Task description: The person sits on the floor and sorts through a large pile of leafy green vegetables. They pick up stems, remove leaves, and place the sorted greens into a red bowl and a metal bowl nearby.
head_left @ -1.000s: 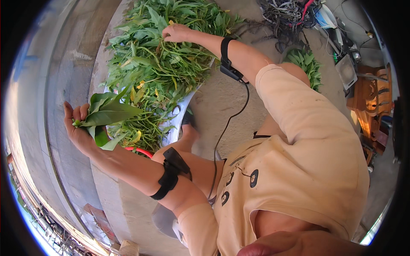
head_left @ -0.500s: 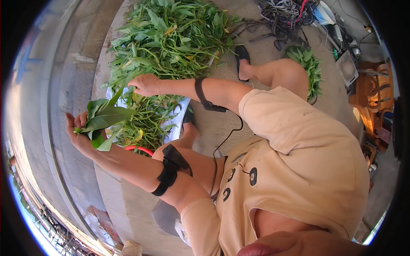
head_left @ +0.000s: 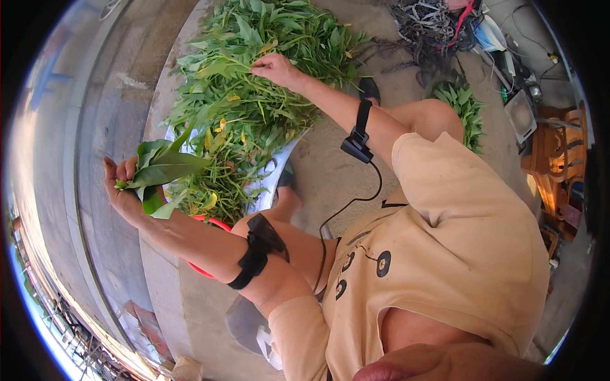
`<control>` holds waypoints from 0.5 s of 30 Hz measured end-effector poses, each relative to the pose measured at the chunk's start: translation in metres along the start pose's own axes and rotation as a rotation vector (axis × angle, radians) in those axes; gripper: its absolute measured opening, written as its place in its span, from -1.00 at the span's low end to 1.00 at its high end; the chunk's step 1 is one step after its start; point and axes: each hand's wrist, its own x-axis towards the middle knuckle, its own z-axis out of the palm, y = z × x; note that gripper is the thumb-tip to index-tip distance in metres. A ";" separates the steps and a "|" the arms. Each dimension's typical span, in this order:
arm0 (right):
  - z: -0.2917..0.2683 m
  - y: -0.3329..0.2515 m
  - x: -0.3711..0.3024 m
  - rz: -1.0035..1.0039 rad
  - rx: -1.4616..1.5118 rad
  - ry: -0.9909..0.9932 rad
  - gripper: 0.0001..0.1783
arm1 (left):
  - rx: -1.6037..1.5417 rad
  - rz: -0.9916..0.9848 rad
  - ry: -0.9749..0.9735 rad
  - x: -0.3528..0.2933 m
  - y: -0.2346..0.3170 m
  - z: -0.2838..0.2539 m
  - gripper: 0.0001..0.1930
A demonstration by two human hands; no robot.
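My left hand [head_left: 122,185] is closed round the cut ends of a small bunch of leafy greens [head_left: 162,170], its broad leaves pointing right. Over the upper part of a large heap of leafy greens [head_left: 254,101], my right hand [head_left: 277,68] pinches a light green leafy stem at the heap's surface. Long stems, narrow leaves and a few yellow leaves make up the heap. It lies partly on a white sheet [head_left: 270,181], whose edges show near my foot.
Another bunch of greens [head_left: 462,108] sits beside my right knee. Dark tangled strips [head_left: 426,28] lie at the top right. Carved wooden furniture [head_left: 559,146] stands far right. A red curved rim [head_left: 213,222] shows under my left forearm. A cable hangs from my right arm band.
My right hand has moved up and right, from near the left bunch to the upper heap, and now pinches a stem there. My left hand keeps the bunch nearly still.
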 end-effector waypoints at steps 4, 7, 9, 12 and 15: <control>-0.046 -0.034 0.001 0.123 -0.082 0.006 -0.72 | -0.021 -0.029 -0.073 0.005 -0.006 -0.001 -0.71; -0.065 -0.067 0.004 0.100 0.014 0.029 -0.71 | -0.079 -0.055 -0.040 0.008 -0.016 0.000 -0.86; -0.074 -0.090 -0.003 0.172 0.222 -0.011 -0.71 | 0.013 0.007 -0.021 0.006 -0.026 0.006 -0.87; -0.090 -0.128 -0.003 0.200 0.325 -0.151 -0.70 | 0.112 0.053 -0.004 0.002 -0.041 0.026 -0.80; -0.103 -0.161 -0.008 0.180 0.461 -0.220 -0.69 | 0.392 0.114 0.074 -0.014 -0.065 0.051 -0.68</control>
